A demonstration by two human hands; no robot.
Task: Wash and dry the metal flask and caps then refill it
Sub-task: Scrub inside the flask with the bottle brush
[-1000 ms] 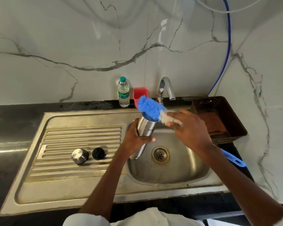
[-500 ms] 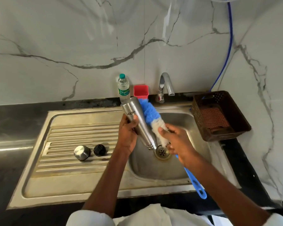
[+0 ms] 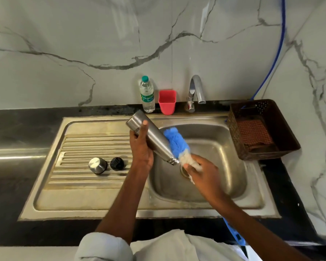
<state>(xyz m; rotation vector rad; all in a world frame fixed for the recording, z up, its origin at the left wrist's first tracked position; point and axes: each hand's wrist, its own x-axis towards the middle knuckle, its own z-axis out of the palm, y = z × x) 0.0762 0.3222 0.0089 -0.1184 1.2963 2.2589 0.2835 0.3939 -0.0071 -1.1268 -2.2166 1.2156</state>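
Note:
My left hand [image 3: 141,149] grips the metal flask [image 3: 154,137], tilted with its mouth down over the sink basin [image 3: 215,147] and its base toward the back left. My right hand [image 3: 201,172] holds the bottle brush by its white bristles. The blue brush head [image 3: 175,141] lies against the flask's right side. The brush's blue handle [image 3: 233,234] sticks out under my right forearm. A steel cap [image 3: 97,165] and a black cap [image 3: 117,163] sit on the ribbed drainboard [image 3: 79,147].
A plastic water bottle [image 3: 147,95] and a red cup [image 3: 167,102] stand behind the sink, left of the tap [image 3: 195,91]. A brown basket [image 3: 262,129] holding a checked cloth sits at the right. A blue hose [image 3: 277,46] runs down the wall.
The flask was upright with the brush at its mouth; it has tipped mouth-down, and the brush now runs along its outer side. My hands have barely shifted in the last half second.

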